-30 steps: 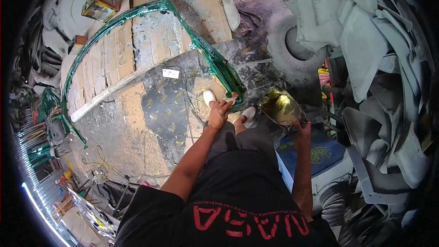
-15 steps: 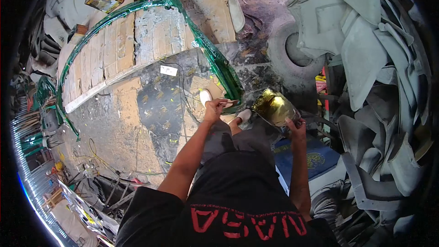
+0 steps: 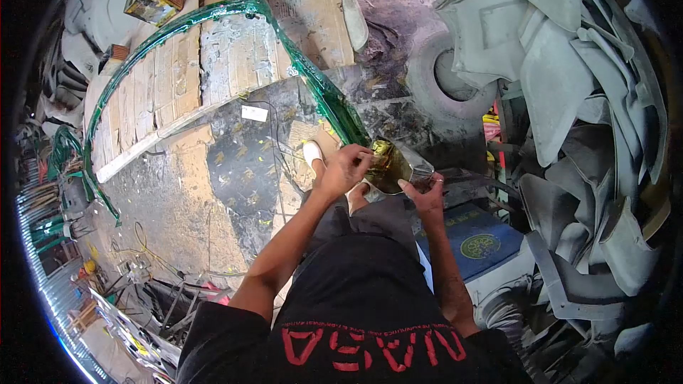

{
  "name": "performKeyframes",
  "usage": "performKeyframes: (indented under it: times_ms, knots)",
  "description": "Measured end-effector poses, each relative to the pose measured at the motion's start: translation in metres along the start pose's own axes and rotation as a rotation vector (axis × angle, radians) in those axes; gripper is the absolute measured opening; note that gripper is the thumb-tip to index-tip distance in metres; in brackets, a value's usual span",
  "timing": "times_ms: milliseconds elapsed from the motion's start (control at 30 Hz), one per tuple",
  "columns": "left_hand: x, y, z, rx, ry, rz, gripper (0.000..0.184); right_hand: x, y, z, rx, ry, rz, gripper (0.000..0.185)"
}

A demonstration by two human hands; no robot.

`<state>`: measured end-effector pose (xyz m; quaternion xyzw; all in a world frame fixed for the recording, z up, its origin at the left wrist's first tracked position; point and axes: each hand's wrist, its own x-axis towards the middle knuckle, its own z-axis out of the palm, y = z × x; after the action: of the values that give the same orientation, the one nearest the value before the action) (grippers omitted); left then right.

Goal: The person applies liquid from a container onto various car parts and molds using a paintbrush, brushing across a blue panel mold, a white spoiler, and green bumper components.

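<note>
My right hand (image 3: pixel 427 196) grips the near right rim of a cut-open container (image 3: pixel 407 165), thumb on the near side, and tilts it. Shiny yellow-brown stuff (image 3: pixel 383 158) coats its far left part. My left hand (image 3: pixel 347 171) is closed, its fingers bent at the container's left edge. The thin pale-handled tool that showed in it earlier is mostly hidden now. Just beyond my hands stands the lower end of a glossy green curved frame (image 3: pixel 340 114), which arches away to the left. My feet, in a pale shoe (image 3: pixel 311 153), are below.
Cardboard-covered panels (image 3: pixel 171 89) lie inside the green arch. A tyre (image 3: pixel 427 75) and stacked grey moulded pieces (image 3: pixel 562 85) fill the right side. A blue box (image 3: pixel 466 238) stands near my right forearm. A cable (image 3: pixel 276 146) runs over the floor, and a tin (image 3: pixel 153 0) sits at the back left.
My right hand has brought the container leftward, towards the green frame. My left hand has moved slightly right to the container's edge, and its tool has gone mostly out of sight.
</note>
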<state>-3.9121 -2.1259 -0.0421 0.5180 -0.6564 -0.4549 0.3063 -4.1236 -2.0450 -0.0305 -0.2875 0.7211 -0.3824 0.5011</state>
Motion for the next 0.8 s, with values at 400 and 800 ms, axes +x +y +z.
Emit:
performKeyframes:
  times_ms: [400, 800]
  knots:
    - [-0.018, -0.068, -0.029, -0.275, -0.086, -0.268, 0.022, 0.013, 0.017, 0.019, -0.033, -0.025, 0.045, 0.075]
    - [-0.009, -0.147, -0.021, -0.274, -0.078, -0.274, 0.018, 0.022, 0.025, -0.013, 0.047, 0.006, 0.248, 0.086]
